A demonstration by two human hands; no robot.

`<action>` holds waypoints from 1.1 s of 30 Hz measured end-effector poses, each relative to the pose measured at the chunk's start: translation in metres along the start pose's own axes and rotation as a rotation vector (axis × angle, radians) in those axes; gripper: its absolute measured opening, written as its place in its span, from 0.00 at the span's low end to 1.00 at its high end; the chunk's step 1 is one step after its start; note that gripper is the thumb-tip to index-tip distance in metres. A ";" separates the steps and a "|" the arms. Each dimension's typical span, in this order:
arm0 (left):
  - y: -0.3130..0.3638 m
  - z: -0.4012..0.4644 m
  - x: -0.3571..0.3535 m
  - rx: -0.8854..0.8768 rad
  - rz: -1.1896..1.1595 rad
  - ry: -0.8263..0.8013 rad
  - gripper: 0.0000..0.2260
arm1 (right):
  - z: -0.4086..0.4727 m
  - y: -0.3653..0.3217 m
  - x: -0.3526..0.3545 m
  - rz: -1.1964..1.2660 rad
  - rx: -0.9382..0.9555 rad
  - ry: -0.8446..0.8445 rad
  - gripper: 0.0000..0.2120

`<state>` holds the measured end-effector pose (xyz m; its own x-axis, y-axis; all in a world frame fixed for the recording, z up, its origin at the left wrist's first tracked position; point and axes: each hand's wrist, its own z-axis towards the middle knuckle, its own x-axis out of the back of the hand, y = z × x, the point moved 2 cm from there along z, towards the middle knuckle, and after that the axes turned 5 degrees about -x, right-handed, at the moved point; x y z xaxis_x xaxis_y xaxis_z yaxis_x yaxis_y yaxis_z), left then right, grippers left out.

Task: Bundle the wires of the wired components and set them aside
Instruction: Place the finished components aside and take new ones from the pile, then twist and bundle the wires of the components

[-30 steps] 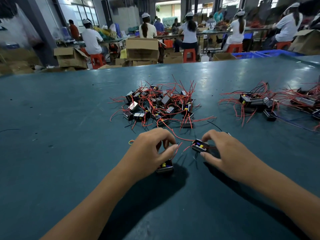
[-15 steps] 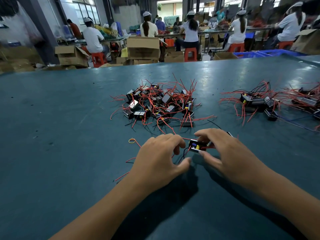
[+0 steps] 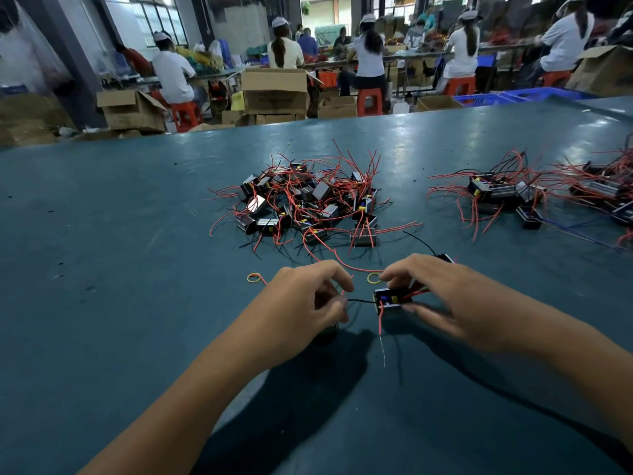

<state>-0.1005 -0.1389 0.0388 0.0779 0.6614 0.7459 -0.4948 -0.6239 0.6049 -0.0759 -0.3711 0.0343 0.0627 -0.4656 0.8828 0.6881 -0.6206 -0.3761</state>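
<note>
A small black component (image 3: 388, 299) with red and black wires sits just above the teal table (image 3: 102, 269), pinched between the thumb and fingers of my right hand (image 3: 455, 299). My left hand (image 3: 305, 303) is curled and pinches the black wire (image 3: 359, 301) that runs from the component's left side. One red wire (image 3: 381, 323) hangs down from the component toward me. A heap of loose components with red wires (image 3: 305, 200) lies behind my hands. Another component is partly hidden under my left hand.
A second heap of wired components (image 3: 513, 197) lies at the right, reaching the table's right edge. Two yellow rubber bands (image 3: 254, 278) (image 3: 373, 278) lie by my hands. A single component (image 3: 445, 258) sits behind my right hand. Seated workers and cardboard boxes (image 3: 274, 90) are beyond the table's far edge.
My right hand has drawn the component nearer and a little right. My left hand has shifted onto its black wire and pulled it out straight; a red wire now dangles toward me.
</note>
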 end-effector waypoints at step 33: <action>-0.016 0.005 0.010 -0.101 -0.016 0.141 0.05 | 0.002 -0.020 -0.022 0.135 -0.125 0.120 0.05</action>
<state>-0.0878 -0.1243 0.0378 -0.0319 0.7272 0.6857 -0.5796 -0.5724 0.5800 -0.0896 -0.3472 0.0231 0.0563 -0.6168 0.7851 0.5836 -0.6177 -0.5271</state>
